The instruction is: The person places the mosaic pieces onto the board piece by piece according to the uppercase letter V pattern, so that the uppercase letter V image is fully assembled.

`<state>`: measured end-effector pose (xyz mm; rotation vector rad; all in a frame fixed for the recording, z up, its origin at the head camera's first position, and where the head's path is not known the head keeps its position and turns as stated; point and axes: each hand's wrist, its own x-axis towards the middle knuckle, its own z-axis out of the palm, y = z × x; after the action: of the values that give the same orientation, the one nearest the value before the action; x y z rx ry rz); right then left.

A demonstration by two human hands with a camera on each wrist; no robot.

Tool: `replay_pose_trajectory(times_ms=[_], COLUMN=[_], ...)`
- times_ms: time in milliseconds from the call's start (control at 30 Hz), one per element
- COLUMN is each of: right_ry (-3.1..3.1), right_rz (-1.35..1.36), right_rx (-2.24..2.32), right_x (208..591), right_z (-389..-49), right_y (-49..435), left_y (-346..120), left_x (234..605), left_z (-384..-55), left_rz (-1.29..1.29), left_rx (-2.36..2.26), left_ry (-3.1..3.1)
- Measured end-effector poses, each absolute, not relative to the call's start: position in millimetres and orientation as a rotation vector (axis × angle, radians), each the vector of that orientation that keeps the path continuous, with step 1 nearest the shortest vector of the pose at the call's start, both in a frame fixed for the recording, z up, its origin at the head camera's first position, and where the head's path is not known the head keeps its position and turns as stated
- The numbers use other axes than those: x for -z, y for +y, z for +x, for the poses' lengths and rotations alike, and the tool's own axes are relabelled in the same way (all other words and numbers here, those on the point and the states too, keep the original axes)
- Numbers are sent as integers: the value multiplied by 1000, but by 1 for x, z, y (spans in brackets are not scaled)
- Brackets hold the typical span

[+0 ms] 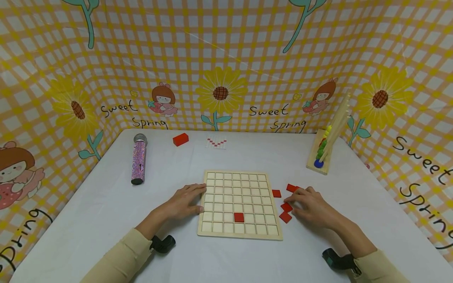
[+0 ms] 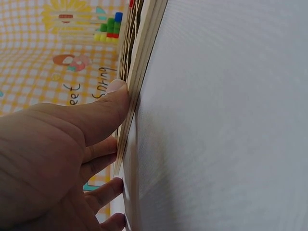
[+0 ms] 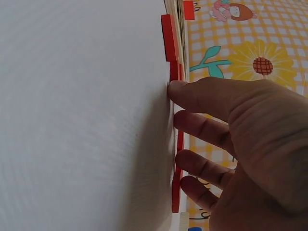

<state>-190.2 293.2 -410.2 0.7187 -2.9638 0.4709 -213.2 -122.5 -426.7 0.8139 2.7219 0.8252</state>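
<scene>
A wooden grid board [image 1: 249, 187] lies flat on the table, with one red square tile [image 1: 238, 217] in a cell near its front. My left hand [image 1: 184, 201] rests against the board's left side; its thumb [image 2: 117, 86] touches the edge and the fingers are spread out. To the right of the board, my right hand [image 1: 311, 206] reaches down over several loose red tiles [image 1: 285, 217]. Its thumb [image 3: 179, 91] and fingertips touch down among them, fairly straight. Part of the tiles is hidden under that hand, and nothing is lifted.
A glittery pink microphone [image 1: 139, 159] lies at the left. Toward the back are a red block [image 1: 181, 139] and a small card [image 1: 216, 142] with a red square pattern. A wooden stand with coloured beads [image 1: 321, 151] is at the back right. Patterned cloth [image 1: 219, 51] surrounds the table.
</scene>
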Motion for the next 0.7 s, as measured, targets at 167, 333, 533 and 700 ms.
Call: replay_pose_trajectory(times_ms=[167,333,533,700], right_ry=[-2943,-2933,-2954,-2960], right_rz=[730,732,706,683], right_rx=[-476,-482,-500,-523], right_x=[411,412,412,412], right_z=[-190,-190,-191,-191], right_y=[294,294,294,294], left_y=[-123,-123,-123,-123], left_x=[427,427,427,427], left_z=[-213,-213,-213,-214], left_rz=[821,834,831,825], left_rx=[-822,-818,-816,-818], left_ry=[2721,2724,2722,2718])
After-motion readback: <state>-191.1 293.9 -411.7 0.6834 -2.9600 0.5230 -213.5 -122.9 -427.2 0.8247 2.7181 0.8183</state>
